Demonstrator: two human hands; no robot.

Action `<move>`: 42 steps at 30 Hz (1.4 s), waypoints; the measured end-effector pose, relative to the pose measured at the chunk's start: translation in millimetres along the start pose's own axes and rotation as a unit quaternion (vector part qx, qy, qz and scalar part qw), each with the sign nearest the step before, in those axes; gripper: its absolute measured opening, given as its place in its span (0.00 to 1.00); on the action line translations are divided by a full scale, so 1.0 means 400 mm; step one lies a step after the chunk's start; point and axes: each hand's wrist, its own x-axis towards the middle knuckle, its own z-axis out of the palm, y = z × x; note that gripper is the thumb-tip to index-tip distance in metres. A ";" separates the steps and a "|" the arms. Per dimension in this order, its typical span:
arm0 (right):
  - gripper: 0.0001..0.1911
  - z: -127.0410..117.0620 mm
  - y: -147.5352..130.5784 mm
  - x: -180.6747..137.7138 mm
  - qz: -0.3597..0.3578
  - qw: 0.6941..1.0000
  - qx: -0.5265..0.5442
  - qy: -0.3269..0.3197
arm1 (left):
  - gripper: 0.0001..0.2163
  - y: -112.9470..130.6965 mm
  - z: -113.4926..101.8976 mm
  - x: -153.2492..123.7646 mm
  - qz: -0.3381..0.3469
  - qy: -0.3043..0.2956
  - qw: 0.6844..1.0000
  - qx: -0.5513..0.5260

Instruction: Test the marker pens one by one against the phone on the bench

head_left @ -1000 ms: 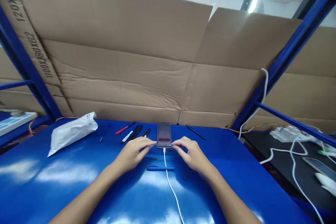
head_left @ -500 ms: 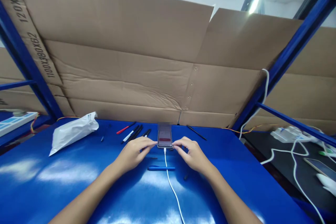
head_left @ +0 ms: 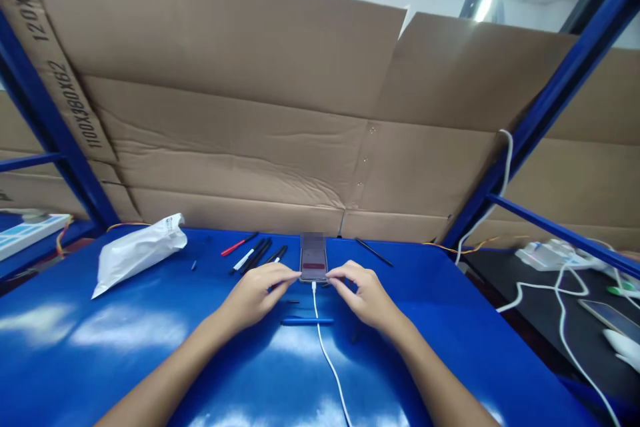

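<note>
A smartphone [head_left: 313,260] with a lit screen stands or leans at the far middle of the blue tabletop. My left hand [head_left: 263,290] has its fingertips at the phone's lower left corner, thumb bent below the index finger. At the lower right corner, the fingertips of my right hand [head_left: 361,290] touch the phone in the same curled way. A white charging cable [head_left: 327,353] runs up to the phone's bottom edge; whether its plug is fully in cannot be made out. Between my forearms a blue pen [head_left: 307,321] lies crosswise under the cable, with a small dark piece [head_left: 293,301] behind it.
Left of the phone lie several pens [head_left: 257,255], black and white, and a red one [head_left: 240,244]. A black pen [head_left: 374,251] is at the right. A white plastic bag [head_left: 140,253] sits far left. Cardboard [head_left: 240,140] walls the back; a blue post [head_left: 545,100] rises right.
Almost nothing differs. The whole view has shifted very slightly, while both hands stay at the phone's lower corners.
</note>
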 end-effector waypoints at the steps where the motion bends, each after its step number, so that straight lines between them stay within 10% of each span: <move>1: 0.08 0.005 -0.003 -0.001 -0.002 1.000 0.003 0.002 | 0.14 0.003 0.003 0.000 0.000 -0.005 1.000 -0.001; 20: 0.09 -0.011 0.039 0.007 0.021 0.996 -0.082 0.011 | 0.10 -0.033 -0.023 -0.009 -0.102 -0.142 0.978 0.114; 27: 0.04 -0.042 0.034 -0.001 0.074 0.983 -0.048 -0.159 | 0.08 0.033 -0.029 0.001 -0.033 -0.213 0.976 0.019; 34: 0.14 -0.097 0.022 -0.029 0.201 0.903 0.048 -0.376 | 0.12 0.043 -0.012 -0.006 -0.013 -0.264 0.964 -0.009; 42: 0.03 -0.070 0.023 -0.017 0.133 0.954 0.019 -0.266 | 0.13 0.020 -0.010 -0.006 -0.025 -0.245 0.969 -0.011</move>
